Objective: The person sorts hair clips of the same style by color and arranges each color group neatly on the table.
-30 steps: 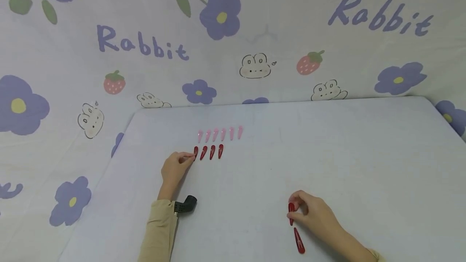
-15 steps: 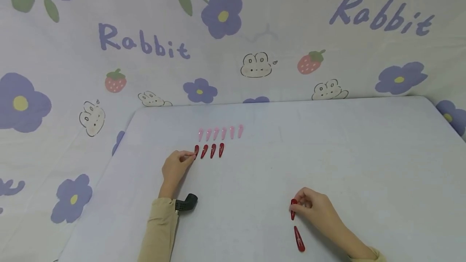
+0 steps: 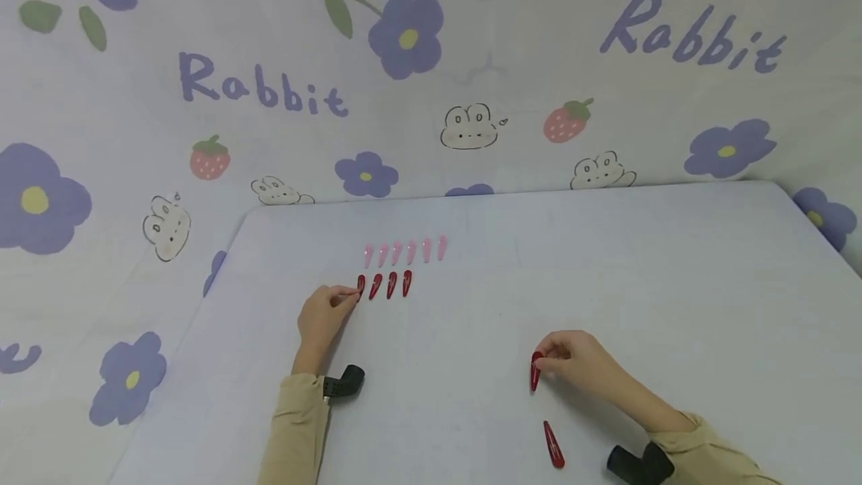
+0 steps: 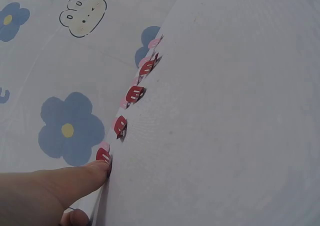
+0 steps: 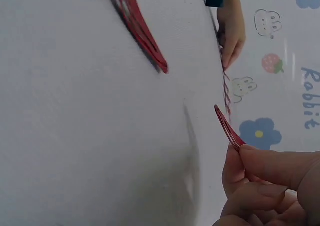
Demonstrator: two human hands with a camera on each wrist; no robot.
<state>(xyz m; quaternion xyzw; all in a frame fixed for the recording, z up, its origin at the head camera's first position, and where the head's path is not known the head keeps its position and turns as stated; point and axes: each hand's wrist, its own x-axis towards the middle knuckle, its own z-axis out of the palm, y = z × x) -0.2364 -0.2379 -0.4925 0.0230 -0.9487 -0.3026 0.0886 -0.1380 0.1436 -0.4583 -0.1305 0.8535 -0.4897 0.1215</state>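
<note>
Several red snap hair clips (image 3: 391,286) lie side by side in a short row on the white table. At the row's left end, my left hand (image 3: 325,318) pinches the leftmost red clip (image 4: 103,155) between thumb and finger. My right hand (image 3: 581,360) holds another red hair clip (image 3: 535,374) by its wide end, raised off the table with the narrow tip pointing away from the fingers (image 5: 270,163). One more red clip (image 3: 554,445) lies on the table below that hand, close to the front.
Behind the red row runs a row of several pink hair clips (image 3: 396,252). The white table (image 3: 673,283) meets a hanging cloth (image 3: 512,36) printed with flowers and rabbits. Each wrist wears a black camera (image 3: 346,381).
My right hand has lifted a red hair clip off the table and moved it slightly away from the front. My left hand stays at the leftmost red clip.
</note>
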